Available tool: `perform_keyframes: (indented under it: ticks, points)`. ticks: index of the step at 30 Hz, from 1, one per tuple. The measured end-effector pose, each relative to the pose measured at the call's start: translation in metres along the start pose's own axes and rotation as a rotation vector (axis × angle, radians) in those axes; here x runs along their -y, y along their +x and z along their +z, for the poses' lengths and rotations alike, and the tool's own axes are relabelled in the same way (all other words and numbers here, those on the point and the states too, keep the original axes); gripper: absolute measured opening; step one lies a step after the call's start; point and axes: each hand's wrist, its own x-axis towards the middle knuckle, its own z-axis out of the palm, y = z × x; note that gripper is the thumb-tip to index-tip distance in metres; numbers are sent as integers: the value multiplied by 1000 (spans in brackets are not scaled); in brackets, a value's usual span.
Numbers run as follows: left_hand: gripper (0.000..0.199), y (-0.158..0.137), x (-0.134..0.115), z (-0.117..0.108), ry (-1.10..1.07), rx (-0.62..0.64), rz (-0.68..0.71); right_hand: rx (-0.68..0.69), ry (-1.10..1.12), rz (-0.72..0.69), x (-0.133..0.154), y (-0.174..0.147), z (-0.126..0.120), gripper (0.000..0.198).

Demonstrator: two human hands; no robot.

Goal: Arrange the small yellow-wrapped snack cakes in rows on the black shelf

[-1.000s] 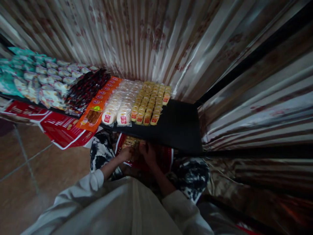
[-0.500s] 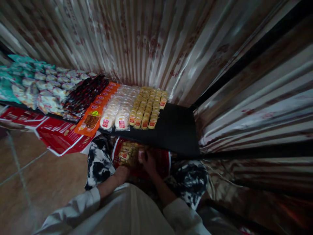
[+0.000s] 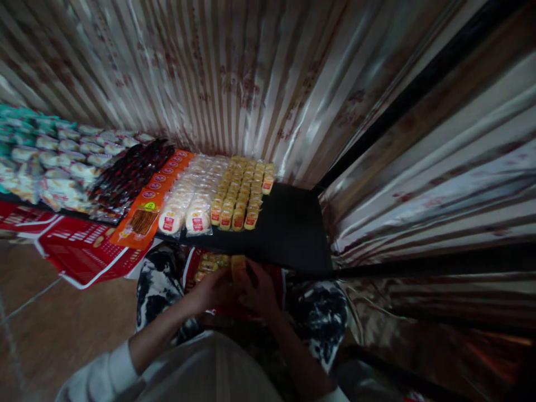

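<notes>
Between my hands, above my lap, a small yellow wrapped cake (image 3: 238, 264) stands on end. My right hand (image 3: 260, 291) is closed round its right side, thumb and fingers against the wrapper. From the left, my left hand (image 3: 213, 288) curls in with its fingers at the cake's other side; the dim light hides part of them. Beneath both hands lies an open red bag (image 3: 281, 279) with a white edge. More yellow wrapped cakes (image 3: 209, 263) show inside it at the left.
A low black bench (image 3: 288, 223) carries rows of yellow wrapped cakes (image 3: 238, 190), pale round packs (image 3: 184, 195), an orange packet (image 3: 146, 204), dark packets (image 3: 129, 173) and white and green packets (image 3: 62, 151). Red bags (image 3: 84, 245) hang below its front edge. A striped curtain (image 3: 234, 72) stands behind.
My left hand has moved from the bag's near edge in to the cake beside my right hand. The cake has been raised a little. The camera view has shifted slightly.
</notes>
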Motion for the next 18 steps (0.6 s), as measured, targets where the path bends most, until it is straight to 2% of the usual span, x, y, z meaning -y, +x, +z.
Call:
perform_keyframes:
  ticks: [2,6,10,14,16,18]
  points:
    - [39,10,-13,8,-119,-100,47,-68,37,47,7,9,-9,37]
    - [30,32,-36,20,-138,-294,30,-131,168,71,5,28,-21,38]
    - [24,61,-57,16,-107,-328,99,-167,303,70,-2,45,-38,41]
    - [27,97,-77,14,-143,-298,141,-172,361,76,-2,71,-59,50]
    - [33,115,-88,16,-130,-378,104,-222,387,77,-1,90,-67,52]
    - [41,131,-99,21,-105,-517,104,-306,402,62,-3,112,-71,53]
